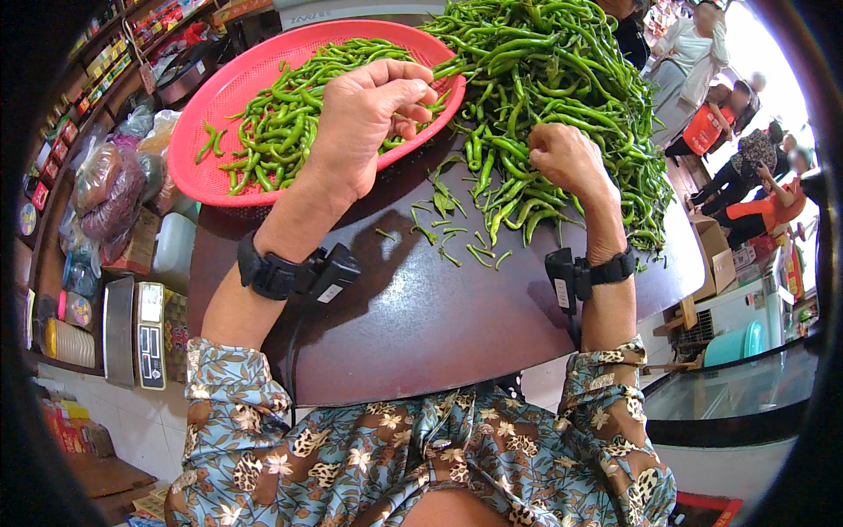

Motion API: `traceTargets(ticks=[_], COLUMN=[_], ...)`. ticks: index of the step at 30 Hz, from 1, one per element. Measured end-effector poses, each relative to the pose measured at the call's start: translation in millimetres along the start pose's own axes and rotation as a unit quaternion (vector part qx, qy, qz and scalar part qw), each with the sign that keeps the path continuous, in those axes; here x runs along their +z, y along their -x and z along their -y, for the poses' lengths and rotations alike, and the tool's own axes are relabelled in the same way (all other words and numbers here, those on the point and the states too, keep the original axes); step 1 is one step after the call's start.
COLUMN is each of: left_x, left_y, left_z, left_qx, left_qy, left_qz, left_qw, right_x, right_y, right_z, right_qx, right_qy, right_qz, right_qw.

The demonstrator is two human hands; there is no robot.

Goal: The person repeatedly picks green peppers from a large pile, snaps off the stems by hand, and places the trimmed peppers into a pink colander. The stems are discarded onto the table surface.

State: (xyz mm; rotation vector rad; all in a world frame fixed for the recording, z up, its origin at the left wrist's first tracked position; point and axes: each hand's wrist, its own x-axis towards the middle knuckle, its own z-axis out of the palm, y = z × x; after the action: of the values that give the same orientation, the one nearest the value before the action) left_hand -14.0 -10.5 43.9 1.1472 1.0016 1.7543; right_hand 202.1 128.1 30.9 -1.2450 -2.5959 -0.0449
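Observation:
My left hand [373, 119] is raised over the right side of a pink plastic basket [195, 149], fingers curled and thumb pressed to the index finger. A green chili pepper's end shows right at those fingertips; whether they grip it I cannot tell. Inside the basket lie several loose green chilies [285, 132]. My right hand [566, 158] is closed at the near side of a tall heap of green chilies [527, 70], its fingertips turned down and hidden. Snapped stems [479, 253] and a leafy bit [446, 200] lie on the dark table [421, 325] before the heap.
Bagged goods [114, 189], a white jug [176, 246] and a scale [151, 334] stand left of the table. Several people [738, 167] are at the far right. A glass-topped case [729, 391] and a cardboard box [713, 250] are on the right. Dark straps with small devices [329, 270] circle both wrists.

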Motion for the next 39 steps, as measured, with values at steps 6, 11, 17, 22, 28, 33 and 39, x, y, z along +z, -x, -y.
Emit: traceTargets(ticks=[6,11,17,22,28,33,39], left_x=[2.6,6.4,10.3,17.2,18.2,14.3,12.7], left_y=[1.3,3.0,1.7,5.1,5.8,2.8,2.6], left_z=[3.7,9.9,19.2,24.4,27.4,32.6,32.5], left_qx=[-0.005,-0.023,-0.006,-0.035,-0.112,-0.141,-0.122], left_qy=[-0.018,-0.037,-0.088,-0.129,-0.132,-0.094,-0.097], left_qz=[0.023,0.026,0.040,0.059,0.128,0.157,0.133], left_qw=[1.000,0.999,0.995,0.989,0.976,0.973,0.979], right_x=[-3.5,-12.3,-21.9,-20.2,-21.4,-19.7,-15.5], right_y=[-3.9,0.1,6.6,7.8,12.3,12.1,11.2], right_z=[6.9,21.7,32.7,39.1,44.0,45.4,43.7], right_qx=[-0.033,-0.034,-0.050,-0.086,-0.092,-0.103,-0.117], right_qy=[-0.159,-0.433,-0.520,-0.559,-0.554,-0.549,-0.498], right_qz=[-0.107,-0.059,0.015,0.068,0.089,0.091,0.067], right_qw=[0.981,0.899,0.852,0.822,0.822,0.824,0.857])
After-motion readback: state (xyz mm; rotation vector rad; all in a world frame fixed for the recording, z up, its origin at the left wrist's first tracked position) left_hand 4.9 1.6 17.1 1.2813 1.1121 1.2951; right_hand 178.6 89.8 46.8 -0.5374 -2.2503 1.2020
